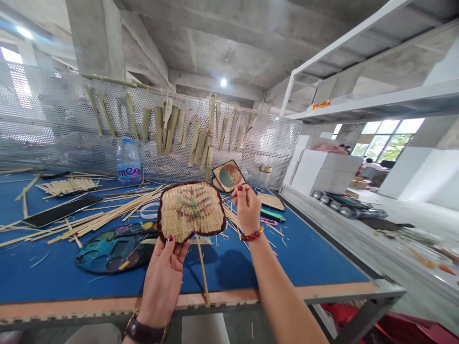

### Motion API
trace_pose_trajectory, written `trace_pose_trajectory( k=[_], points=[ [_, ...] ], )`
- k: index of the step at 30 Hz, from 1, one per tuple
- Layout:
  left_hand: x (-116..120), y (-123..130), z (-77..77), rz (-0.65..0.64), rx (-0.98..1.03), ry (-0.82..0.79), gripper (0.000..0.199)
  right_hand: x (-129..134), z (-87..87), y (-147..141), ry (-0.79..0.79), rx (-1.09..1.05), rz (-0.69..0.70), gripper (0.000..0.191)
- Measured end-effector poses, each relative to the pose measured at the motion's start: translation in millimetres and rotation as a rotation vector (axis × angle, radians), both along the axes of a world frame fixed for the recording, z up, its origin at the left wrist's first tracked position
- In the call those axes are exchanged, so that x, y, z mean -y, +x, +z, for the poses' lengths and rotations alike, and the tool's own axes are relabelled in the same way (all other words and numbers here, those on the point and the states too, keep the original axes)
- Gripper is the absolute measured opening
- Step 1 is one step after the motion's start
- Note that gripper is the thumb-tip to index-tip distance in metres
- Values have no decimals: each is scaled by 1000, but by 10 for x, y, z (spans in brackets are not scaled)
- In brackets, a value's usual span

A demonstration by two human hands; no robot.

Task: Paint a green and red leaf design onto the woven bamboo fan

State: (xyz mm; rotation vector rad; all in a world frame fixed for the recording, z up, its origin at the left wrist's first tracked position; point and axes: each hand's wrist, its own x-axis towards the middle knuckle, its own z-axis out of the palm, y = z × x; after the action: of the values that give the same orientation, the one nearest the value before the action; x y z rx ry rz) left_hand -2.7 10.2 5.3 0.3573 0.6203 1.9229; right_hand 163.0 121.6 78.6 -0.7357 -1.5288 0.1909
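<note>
My left hand (165, 272) grips the lower left edge of a woven bamboo fan (190, 215), thumb on the front face. The fan has a dark brown bound rim, green, red and blue paint marks across its weave, and a thin bamboo handle (202, 272) pointing down toward the table edge. At the fan's right edge, my right hand (247, 210) is closed in a pinch on a thin dark-red strand or stick (228, 198). Its far end meets the rim; whether it is thread or a slim tool I cannot make out.
Left of the fan lies a paint palette (107, 251), with bamboo strips (103, 220) and a dark flat slab (64, 210) behind. A water bottle (128, 162), a painted woven panel (229, 176), a glass jar (264, 177) and a green-handled cutter (273, 215) stand or lie farther back.
</note>
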Motion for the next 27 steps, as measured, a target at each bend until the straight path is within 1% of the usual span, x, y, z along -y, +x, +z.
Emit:
trace_pose_trajectory(
  k=[2,3,5,7,10,13,21,27],
  points=[
    [2,-2,-6,3,-5,2,30,14,7,-4,0,-77,54,39],
    [2,-2,-8,3,-9,6,29,33,7,-27,-3,-74,103,38],
    [0,-4,-7,1,-15,11,30,88,-2,-114,1,17,204,35],
    [-2,-4,-1,-3,-15,10,31,149,-16,-226,33,162,281,32],
    [0,0,16,-13,-16,16,34,212,-33,-359,115,303,352,29],
    [9,9,28,-27,-21,19,36,227,-46,-409,148,312,374,27],
    [5,17,29,-42,-35,15,37,218,-52,-449,129,359,356,25],
    [6,26,36,-38,-40,31,36,203,-14,-396,144,304,332,30]
  ],
)
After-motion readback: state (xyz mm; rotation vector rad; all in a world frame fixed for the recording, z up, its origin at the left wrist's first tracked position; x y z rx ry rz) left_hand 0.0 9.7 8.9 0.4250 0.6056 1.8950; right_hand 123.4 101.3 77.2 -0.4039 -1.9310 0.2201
